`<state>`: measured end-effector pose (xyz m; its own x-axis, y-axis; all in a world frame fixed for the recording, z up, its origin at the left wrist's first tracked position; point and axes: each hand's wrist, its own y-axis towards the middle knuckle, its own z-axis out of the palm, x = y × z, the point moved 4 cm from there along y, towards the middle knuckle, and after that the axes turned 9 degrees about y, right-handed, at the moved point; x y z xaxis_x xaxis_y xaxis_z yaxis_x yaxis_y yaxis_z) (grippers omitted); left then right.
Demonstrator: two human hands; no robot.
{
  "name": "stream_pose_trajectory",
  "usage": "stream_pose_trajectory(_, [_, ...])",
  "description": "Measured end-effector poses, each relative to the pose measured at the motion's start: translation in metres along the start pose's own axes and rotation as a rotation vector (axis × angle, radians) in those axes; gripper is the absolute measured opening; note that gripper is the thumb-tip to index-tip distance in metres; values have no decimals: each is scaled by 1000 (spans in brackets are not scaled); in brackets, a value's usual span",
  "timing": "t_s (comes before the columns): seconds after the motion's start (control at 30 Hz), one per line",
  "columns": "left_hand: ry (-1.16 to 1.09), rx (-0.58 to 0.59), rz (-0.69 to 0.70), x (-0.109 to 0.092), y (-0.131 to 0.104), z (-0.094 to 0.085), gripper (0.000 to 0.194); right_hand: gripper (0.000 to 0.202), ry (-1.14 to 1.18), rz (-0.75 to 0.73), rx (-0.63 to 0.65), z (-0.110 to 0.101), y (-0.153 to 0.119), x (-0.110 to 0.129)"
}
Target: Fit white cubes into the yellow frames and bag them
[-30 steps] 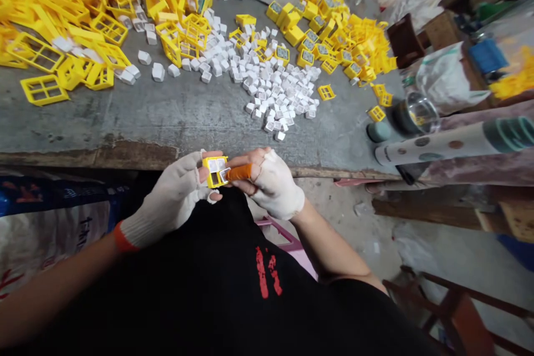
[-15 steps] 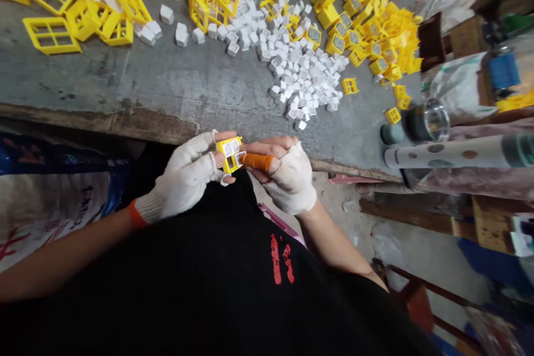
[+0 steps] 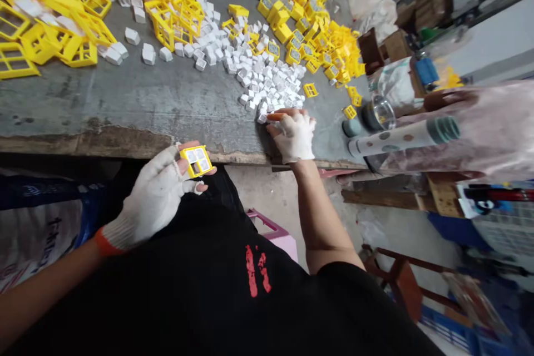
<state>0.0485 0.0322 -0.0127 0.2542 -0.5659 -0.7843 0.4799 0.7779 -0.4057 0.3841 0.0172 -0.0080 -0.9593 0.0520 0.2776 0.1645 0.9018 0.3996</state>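
Observation:
My left hand [image 3: 161, 186], in a white fingerless glove, holds a small yellow window frame [image 3: 196, 161] between thumb and fingers. White pieces fill three of its four openings; the lower left one is bare. My right hand [image 3: 294, 133], gloved the same way with an orange cover on one finger, is at the front edge of a pile of small white blocks [image 3: 271, 75] on the table. Its fingers are bent and drawn together among the nearest blocks. What lies between those fingertips is hidden.
Larger yellow frames [image 3: 89, 0] lie heaped on the table [image 3: 125, 100] at left. Yellow pieces [image 3: 325, 33] are piled at the far right. A clear jar [image 3: 380, 113] and a white cylinder with a green end [image 3: 404, 136] sit by the right edge. A pink stool [image 3: 275, 233] stands below.
My right hand has left the small yellow frame and moved up to the white blocks. My left hand still holds the frame, now lower left in view. The whole view has shifted.

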Motion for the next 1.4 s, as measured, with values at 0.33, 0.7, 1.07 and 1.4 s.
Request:
stream_pose_trajectory(0.33, [97, -61, 50, 3, 2, 8, 39, 14, 194, -102, 20, 9, -8, 34])
stream_pose_trajectory(0.7, [-36, -3, -16, 7, -5, 14, 38, 31, 397, -628, 201, -12, -46, 131])
stream_pose_trajectory(1.07, [-5, 0, -208, -12, 10, 6, 48, 27, 261, -848, 481, -2, -15, 138])
stream_pose_trajectory(1.4, [-69, -121, -33, -33, 51, -34, 51, 33, 205, 271, 62, 23, 262, -77])
